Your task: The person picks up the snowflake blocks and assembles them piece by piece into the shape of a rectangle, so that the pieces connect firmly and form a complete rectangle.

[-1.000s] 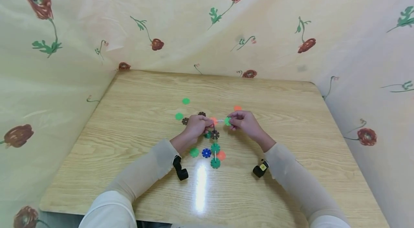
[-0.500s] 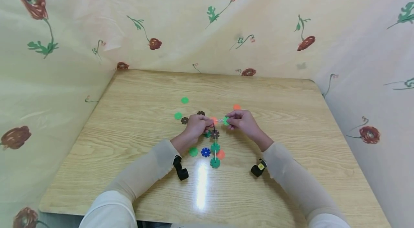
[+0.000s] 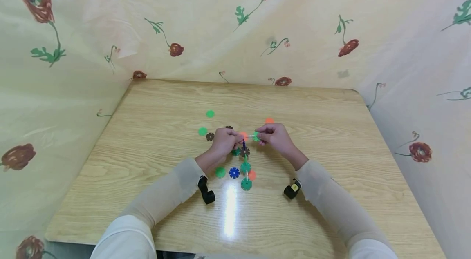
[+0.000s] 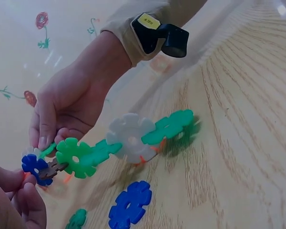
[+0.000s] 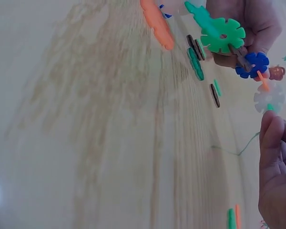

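A chain of interlocking notched plastic discs hangs between the hands. My left hand [image 3: 223,143] pinches it at the orange disc [image 3: 244,135], beside a blue disc [image 4: 35,168]. From there a brown disc [image 5: 240,57], a light green disc [image 4: 76,158], a teal one, a white disc [image 4: 131,138] and an end teal disc [image 4: 168,127] run toward the body, low over the table. Another white disc [image 5: 268,98] sticks out from the orange one toward my right hand [image 3: 277,138]. That hand pinches a light green disc [image 3: 256,136] right at the white disc's edge; its fingers partly cover it.
Loose discs lie on the wooden table [image 3: 331,210]: a blue disc [image 3: 234,173], light green discs [image 3: 210,113] at left, a brown disc [image 3: 210,137], and an orange disc [image 3: 270,121] behind the right hand. Flowered cloth [image 3: 206,18] stands around the table's far sides.
My right hand has shifted slightly left, bringing the light green disc closer to the orange one. The chain has turned a little, showing the blue disc's edge under the left fingers.
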`<state>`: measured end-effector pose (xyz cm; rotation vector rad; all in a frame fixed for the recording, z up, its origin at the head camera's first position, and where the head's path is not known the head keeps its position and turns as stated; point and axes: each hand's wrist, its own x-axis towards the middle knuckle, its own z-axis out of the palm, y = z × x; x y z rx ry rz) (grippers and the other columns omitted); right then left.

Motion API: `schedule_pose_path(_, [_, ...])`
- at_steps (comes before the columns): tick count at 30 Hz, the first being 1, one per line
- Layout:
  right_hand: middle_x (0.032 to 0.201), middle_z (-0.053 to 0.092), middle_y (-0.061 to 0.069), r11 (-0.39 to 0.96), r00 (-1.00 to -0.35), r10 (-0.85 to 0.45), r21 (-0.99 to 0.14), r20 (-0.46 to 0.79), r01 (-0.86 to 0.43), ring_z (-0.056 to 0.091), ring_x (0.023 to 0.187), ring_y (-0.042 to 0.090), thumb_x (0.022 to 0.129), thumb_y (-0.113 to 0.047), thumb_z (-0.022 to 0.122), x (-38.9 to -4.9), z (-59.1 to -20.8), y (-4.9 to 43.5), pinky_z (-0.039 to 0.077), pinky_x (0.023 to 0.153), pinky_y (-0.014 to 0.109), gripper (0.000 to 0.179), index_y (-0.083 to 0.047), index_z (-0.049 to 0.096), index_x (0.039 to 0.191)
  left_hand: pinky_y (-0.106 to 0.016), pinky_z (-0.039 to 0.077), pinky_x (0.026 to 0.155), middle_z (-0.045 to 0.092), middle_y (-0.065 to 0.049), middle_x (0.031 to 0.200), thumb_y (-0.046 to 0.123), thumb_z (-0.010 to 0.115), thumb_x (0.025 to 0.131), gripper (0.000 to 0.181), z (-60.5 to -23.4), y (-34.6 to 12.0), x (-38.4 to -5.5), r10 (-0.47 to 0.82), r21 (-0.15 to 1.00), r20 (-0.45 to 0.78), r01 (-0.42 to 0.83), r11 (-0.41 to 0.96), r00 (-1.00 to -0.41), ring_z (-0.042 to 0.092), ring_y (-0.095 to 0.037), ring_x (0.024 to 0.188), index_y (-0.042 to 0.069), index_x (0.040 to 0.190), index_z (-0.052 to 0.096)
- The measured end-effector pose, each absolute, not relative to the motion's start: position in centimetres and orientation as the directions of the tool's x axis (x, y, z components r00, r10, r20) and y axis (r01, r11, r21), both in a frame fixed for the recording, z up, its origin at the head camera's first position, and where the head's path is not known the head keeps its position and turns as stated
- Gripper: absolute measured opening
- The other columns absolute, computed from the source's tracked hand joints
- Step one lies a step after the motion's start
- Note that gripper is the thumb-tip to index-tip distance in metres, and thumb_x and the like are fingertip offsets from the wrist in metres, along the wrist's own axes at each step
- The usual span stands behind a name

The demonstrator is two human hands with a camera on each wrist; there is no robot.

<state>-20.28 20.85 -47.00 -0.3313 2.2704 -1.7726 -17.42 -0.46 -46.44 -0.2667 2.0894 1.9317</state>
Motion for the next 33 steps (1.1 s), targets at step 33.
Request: schedule_pose_path(33, [0.089, 0.071, 0.008, 0.443, -0.865, -0.487, -0.888, -0.123, -0.124, 0.067, 0.077, 0.02, 0.097, -0.004, 0.065, -19.9, -46.7, 19.7, 0.058, 0.069, 0.03, 0.017, 0.001, 0.073, 0.111, -0.023, 0.036, 0.045, 0.053, 0.0, 0.058, 0.022, 0.068, 0.097, 0.03, -46.6, -0.9, -15.0, 0.288, 0.876, -0.312, -0.157, 0.456, -0.905, 0.044, -0.011, 0.05, 0.003, 0.075, 0.068])
